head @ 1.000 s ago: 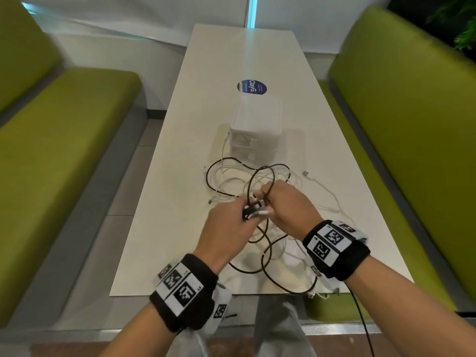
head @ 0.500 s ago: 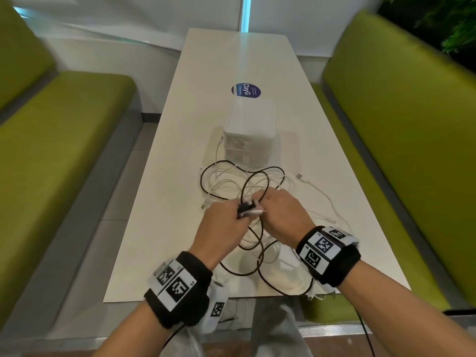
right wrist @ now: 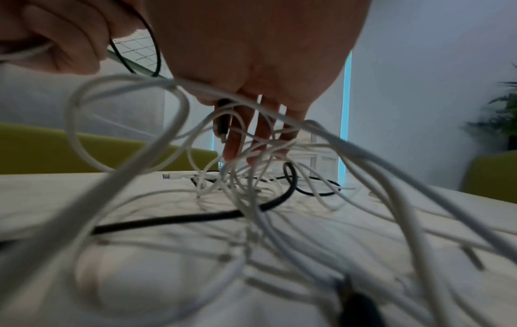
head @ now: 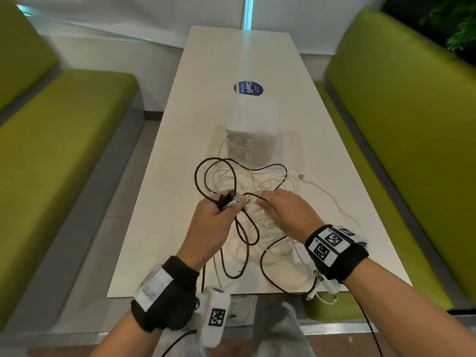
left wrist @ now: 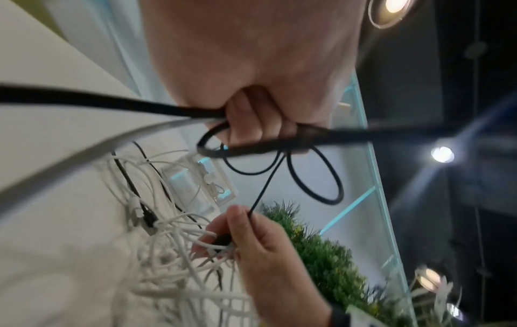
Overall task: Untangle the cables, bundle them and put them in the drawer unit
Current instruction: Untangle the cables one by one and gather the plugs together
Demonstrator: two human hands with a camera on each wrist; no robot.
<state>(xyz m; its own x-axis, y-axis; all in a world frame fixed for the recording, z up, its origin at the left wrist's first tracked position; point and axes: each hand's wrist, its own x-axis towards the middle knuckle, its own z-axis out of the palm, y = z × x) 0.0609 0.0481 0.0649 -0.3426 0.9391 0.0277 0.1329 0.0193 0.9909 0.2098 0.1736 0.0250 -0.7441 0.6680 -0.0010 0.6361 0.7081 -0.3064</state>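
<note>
A black cable (head: 195,175) and several white cables (head: 260,181) lie tangled on the white table (head: 159,215), just in front of the white drawer unit (head: 252,130). My left hand (head: 226,204) grips gathered loops of the black cable plus a white plug, lifted off the table. In the left wrist view its fingers (left wrist: 251,124) curl round those loops. To its right, my right hand (head: 260,200) reaches into the white tangle. It pinches the black cable's plug (left wrist: 222,240) between thumb and fingers, other fingers (right wrist: 238,141) pointing down.
Green benches run along the left (head: 64,150) and right (head: 399,124) of the narrow table. A round blue sticker (head: 248,88) lies behind the drawer unit. A white USB plug (head: 301,175) trails off to the right. Some cable ends hang over the near edge (head: 322,297).
The hands, pressed together a second ago, have drawn apart. The left went left with the black loops; the right went right into the white tangle.
</note>
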